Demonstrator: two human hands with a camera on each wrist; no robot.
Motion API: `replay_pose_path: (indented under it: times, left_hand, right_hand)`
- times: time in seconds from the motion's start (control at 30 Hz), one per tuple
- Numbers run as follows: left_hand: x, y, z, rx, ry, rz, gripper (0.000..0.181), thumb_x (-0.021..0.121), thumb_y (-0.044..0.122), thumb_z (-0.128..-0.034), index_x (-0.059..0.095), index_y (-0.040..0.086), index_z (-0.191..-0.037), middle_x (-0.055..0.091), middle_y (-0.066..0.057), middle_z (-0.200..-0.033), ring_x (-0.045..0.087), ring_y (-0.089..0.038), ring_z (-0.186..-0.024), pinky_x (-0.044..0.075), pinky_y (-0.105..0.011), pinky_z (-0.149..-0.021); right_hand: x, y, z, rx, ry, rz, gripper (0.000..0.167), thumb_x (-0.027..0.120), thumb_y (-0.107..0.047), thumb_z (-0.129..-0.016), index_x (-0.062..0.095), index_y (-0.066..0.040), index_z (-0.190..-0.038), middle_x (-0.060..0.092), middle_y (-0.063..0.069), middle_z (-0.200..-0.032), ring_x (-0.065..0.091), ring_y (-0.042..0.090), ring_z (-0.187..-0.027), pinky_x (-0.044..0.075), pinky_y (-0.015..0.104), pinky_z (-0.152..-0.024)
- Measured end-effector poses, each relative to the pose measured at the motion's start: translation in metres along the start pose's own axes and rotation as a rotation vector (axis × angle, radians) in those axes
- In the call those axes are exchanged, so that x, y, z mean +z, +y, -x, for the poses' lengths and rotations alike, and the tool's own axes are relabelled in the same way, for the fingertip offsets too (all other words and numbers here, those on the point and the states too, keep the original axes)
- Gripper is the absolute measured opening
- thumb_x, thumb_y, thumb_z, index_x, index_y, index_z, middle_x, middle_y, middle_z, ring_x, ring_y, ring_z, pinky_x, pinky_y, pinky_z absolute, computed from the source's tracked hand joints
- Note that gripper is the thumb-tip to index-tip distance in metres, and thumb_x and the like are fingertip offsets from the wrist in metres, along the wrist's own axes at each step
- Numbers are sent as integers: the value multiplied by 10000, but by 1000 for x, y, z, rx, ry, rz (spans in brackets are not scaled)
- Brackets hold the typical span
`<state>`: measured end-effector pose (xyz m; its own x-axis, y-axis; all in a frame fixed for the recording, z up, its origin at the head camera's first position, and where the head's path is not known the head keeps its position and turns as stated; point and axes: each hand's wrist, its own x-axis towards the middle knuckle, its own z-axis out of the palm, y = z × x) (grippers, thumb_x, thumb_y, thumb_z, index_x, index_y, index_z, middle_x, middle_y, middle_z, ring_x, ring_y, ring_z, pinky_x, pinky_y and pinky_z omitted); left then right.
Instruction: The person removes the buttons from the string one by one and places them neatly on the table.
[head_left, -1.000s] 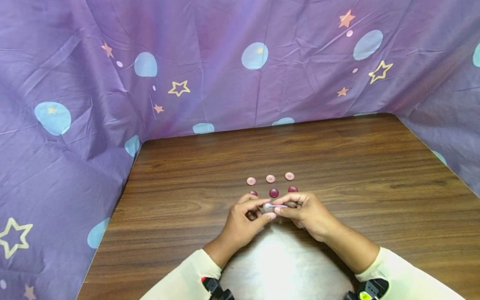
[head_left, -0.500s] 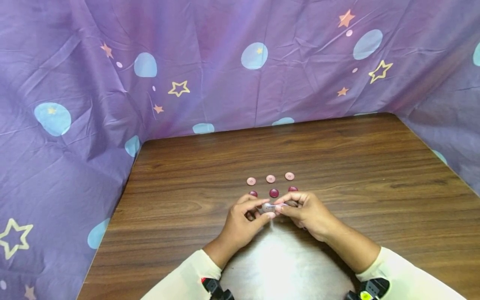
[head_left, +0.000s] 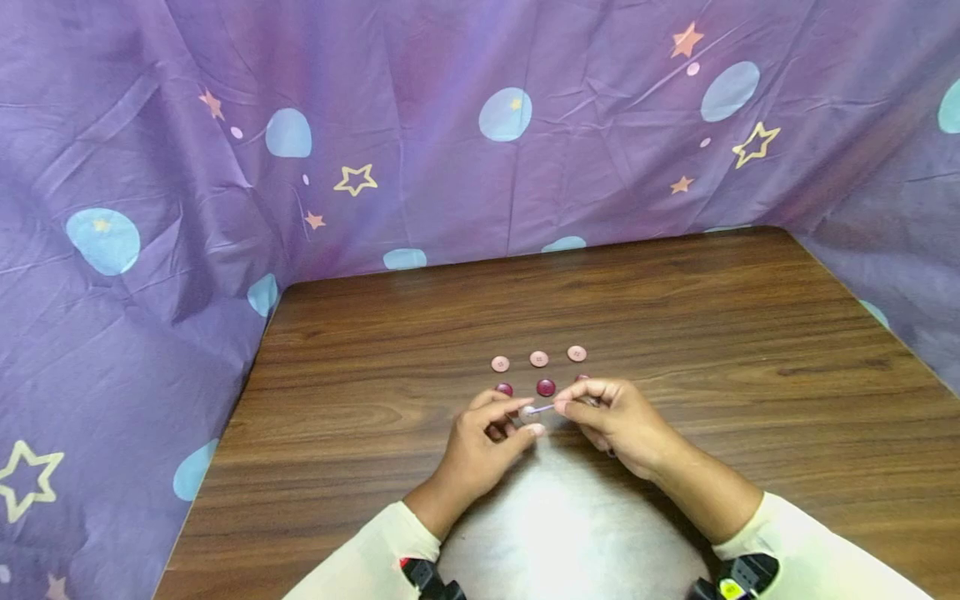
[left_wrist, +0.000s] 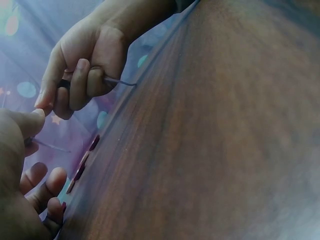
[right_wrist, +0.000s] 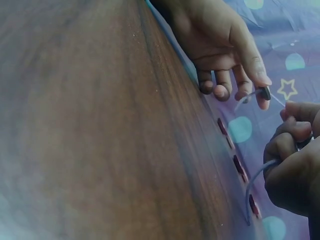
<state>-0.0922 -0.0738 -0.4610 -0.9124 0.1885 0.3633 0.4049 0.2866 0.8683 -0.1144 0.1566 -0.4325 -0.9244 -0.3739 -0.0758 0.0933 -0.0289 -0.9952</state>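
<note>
My left hand [head_left: 487,437] pinches a small pale button [head_left: 528,414] between thumb and index finger; it looks dark edge-on in the right wrist view. A thin lilac cord [head_left: 543,408] passes through the button and runs taut to my right hand [head_left: 618,425], which pinches it with thumb and index finger. More cord [right_wrist: 256,180] hangs from the curled lower fingers of that hand. Something dark sits among those fingers, and I cannot tell what it is. On the button's other side a short cord tail [left_wrist: 52,145] sticks out. Both hands are above the table.
Three pink buttons [head_left: 539,359] lie in a row on the brown wooden table [head_left: 360,350]. Nearer the hands is a row of dark red buttons [head_left: 546,387], partly hidden by the fingers. A purple patterned cloth [head_left: 420,125] hangs behind and at both sides.
My right hand has drawn slightly to the right, away from the button. A longer straight stretch of cord now shows between the hands. The left hand keeps its pinch, shifting slightly left.
</note>
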Motion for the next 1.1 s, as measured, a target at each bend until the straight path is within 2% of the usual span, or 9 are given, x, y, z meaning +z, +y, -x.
replay_pose_path:
  times: [0.17, 0.37, 0.63, 0.87, 1.1]
  left_hand:
    - [0, 1, 0, -21, 1, -4, 340, 896, 104, -889, 820, 18, -1209, 693, -137, -1003, 601, 10, -752, 552, -173, -667]
    - [-1, 2, 0, -49, -6, -8, 349, 889, 90, -890, 814, 9, -1221, 692, -142, -1020, 599, 12, -756, 539, -154, -674]
    - [-2, 2, 0, -60, -11, -10, 353, 888, 92, -894, 813, 13, -1230, 690, -138, -1023, 602, 11, -759, 538, -152, -677]
    - [-2, 2, 0, -70, -7, -6, 360, 891, 84, -890, 811, 8, -1232, 692, -137, -1029, 608, 4, -757, 539, -149, -674]
    - [-1, 2, 0, -52, 12, -7, 337, 885, 95, -902, 813, 2, -1218, 697, -156, -1038, 607, -7, -752, 544, -164, -668]
  right_hand:
    - [-1, -3, 0, 14, 25, 21, 181, 722, -44, -1009, 804, -194, -948, 491, -121, -587, 378, 10, -468, 296, 217, -443]
    - [-3, -7, 0, 17, 55, 62, 92, 757, -42, -983, 795, -125, -970, 487, -120, -599, 374, 14, -474, 318, 208, -453]
    - [-7, -10, 1, 20, 48, 30, 177, 763, -5, -957, 790, -178, -933, 515, -129, -640, 365, 7, -495, 297, 190, -473]
    - [-10, -8, 0, -1, 70, 62, 160, 770, -10, -952, 788, -169, -935, 506, -125, -621, 365, 14, -491, 295, 208, -456]
    - [-13, -10, -1, 19, 100, 56, 203, 764, -11, -956, 787, -205, -900, 497, -127, -615, 361, 20, -487, 300, 208, -462]
